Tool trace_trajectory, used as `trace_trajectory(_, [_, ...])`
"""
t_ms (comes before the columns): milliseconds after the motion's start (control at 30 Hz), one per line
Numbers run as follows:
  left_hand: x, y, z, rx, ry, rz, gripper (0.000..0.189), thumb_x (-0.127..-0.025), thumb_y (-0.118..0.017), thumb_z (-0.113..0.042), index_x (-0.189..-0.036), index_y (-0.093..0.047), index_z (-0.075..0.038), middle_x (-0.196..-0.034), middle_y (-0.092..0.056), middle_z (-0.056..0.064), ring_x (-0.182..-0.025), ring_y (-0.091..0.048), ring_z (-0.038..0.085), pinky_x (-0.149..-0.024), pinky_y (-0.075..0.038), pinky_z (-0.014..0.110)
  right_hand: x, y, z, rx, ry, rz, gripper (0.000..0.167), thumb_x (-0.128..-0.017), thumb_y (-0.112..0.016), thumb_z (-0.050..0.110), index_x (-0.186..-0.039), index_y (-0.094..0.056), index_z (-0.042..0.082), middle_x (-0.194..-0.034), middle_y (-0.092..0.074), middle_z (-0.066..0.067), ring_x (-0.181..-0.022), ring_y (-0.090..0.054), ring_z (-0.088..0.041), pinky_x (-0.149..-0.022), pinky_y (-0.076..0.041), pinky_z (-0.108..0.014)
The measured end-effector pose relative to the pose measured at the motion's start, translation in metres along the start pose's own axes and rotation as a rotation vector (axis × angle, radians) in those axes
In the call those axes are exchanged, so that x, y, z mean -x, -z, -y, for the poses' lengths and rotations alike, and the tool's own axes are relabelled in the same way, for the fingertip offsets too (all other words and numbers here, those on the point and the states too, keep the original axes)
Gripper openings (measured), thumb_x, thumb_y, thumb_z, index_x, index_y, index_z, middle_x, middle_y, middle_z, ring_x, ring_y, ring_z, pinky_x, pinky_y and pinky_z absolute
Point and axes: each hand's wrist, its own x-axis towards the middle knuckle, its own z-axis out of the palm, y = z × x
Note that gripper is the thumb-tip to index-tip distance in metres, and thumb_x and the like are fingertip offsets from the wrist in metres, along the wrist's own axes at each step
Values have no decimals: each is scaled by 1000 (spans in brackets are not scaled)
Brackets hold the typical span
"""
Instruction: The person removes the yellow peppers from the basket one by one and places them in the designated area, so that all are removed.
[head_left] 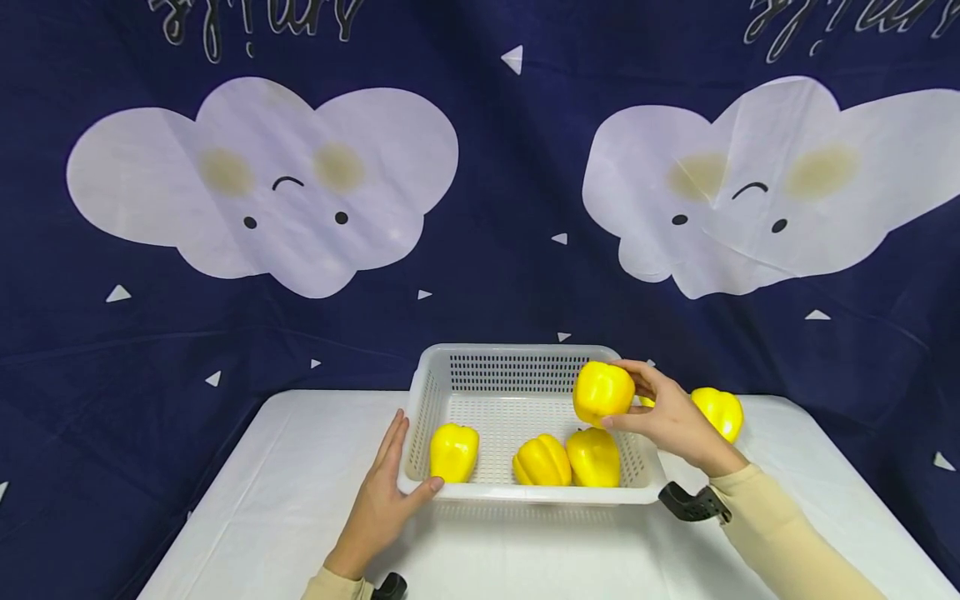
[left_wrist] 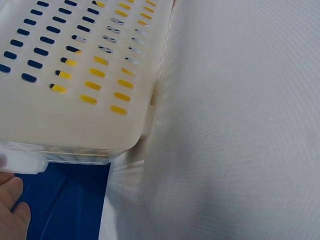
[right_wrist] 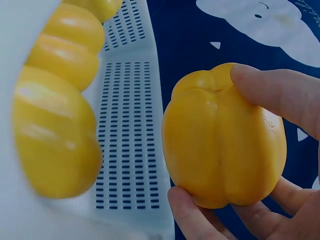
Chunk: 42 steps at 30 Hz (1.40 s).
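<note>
My right hand (head_left: 667, 412) holds a yellow bell pepper (head_left: 602, 393) between thumb and fingers, over the right end of a white plastic basket (head_left: 525, 493). In the right wrist view this held pepper (right_wrist: 225, 140) shows its lobed side, with fingertips at its lower edge. Inside the basket, one yellow bell pepper (head_left: 453, 452) lies at the left, and two more, a tilted pepper (head_left: 542, 461) and its neighbour (head_left: 594, 458), lie side by side toward the right. My left hand (head_left: 382, 500) rests at the basket's front left corner, fingers extended along the left side, thumb on the front rim.
The basket stands on a white-covered table (head_left: 262, 500). Right of it, behind my right hand, sits another yellow bell pepper (head_left: 720, 412), with a sliver of one more (head_left: 647, 402) beside my fingers. A dark blue cloth (head_left: 495, 208) with clouds hangs behind the table.
</note>
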Motion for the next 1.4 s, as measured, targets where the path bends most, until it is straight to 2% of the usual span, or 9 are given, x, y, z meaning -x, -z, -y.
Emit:
trace_trajectory(200, [0, 0, -1, -7, -8, -6, 95, -86, -78, -38, -157, -27, -1, -167, -18, 9, -148, -27, 38, -113, -31, 61, 8, 10, -4, 5, -28, -25, 86, -79, -87, 28, -144, -35, 6, -138, -54, -18, -129, -50, -37, -104, -44, -52])
trace_trajectory(333, [0, 0, -1, 1, -7, -4, 95, -86, -78, -38, -157, -27, -1, -167, -18, 8, -149, -26, 36, -114, -30, 60, 12, 17, -9, -12, -23, -33, 85, -80, -87, 26, -143, -34, 5, -139, -53, -19, -128, -50, -35, -98, -50, -30])
trace_trajectory(433, [1, 0, -1, 4, -6, 0, 95, -87, -78, -39, -158, -26, -2, -167, -17, 7, -149, -26, 35, -114, -29, 59, 14, 22, -12, -20, -17, -40, 86, -80, -87, 25, -145, -34, 4, -141, -51, -20, -129, -49, -35, -91, -49, -15])
trace_trajectory(533, [1, 1, -1, 5, -5, 1, 96, -87, -78, -39, -158, -26, -2, -167, -17, 7, -149, -25, 35, -115, -29, 59, 16, 28, -16, -4, -12, -53, 86, -80, -87, 27, -145, -35, 4, -142, -51, -19, -129, -49, -35, -90, -48, -13])
trace_trajectory(667, [0, 0, 0, 4, -5, 2, 96, -87, -78, -39, -158, -26, -2, -167, -17, 6, -149, -25, 34, -115, -29, 58, 20, 36, -20, 45, -19, -78, 84, -81, -86, 29, -145, -36, 6, -140, -54, -18, -127, -51, -35, -91, -49, -18])
trace_trajectory(1067, [1, 0, 0, 0, -6, -1, 95, -87, -78, -39, -158, -26, -2, -167, -17, 6, -149, -26, 35, -114, -29, 59, 33, 59, -39, 61, -37, -137, 85, -85, -83, 27, -149, -33, 5, -142, -49, -20, -125, -49, -35, -83, -47, -9])
trace_trajectory(1133, [1, 0, 1, 1, -7, -4, 95, -87, -78, -38, -158, -26, -2, -167, -17, 6, -149, -26, 35, -114, -29, 60, 34, 63, -44, 70, -37, -148, 85, -85, -83, 26, -150, -32, 4, -143, -48, -20, -124, -50, -29, -82, -47, -8])
trace_trajectory(1333, [1, 0, 0, 6, -3, 2, 95, -87, -78, -38, -158, -26, -2, -167, -17, 7, -149, -26, 36, -114, -29, 60, 38, 71, -57, 72, -19, -180, 83, -87, -81, 22, -151, -32, 4, -142, -48, -19, -111, -49, 3, -82, -47, -7])
trace_trajectory(1400, [0, 0, -1, 9, 1, 6, 95, -87, -77, -39, -158, -26, -2, -167, -17, 7, -149, -26, 36, -114, -29, 60, 39, 74, -61, 74, -12, -189, 82, -87, -81, 21, -151, -33, 5, -141, -49, -15, -110, -48, 7, -82, -47, -7])
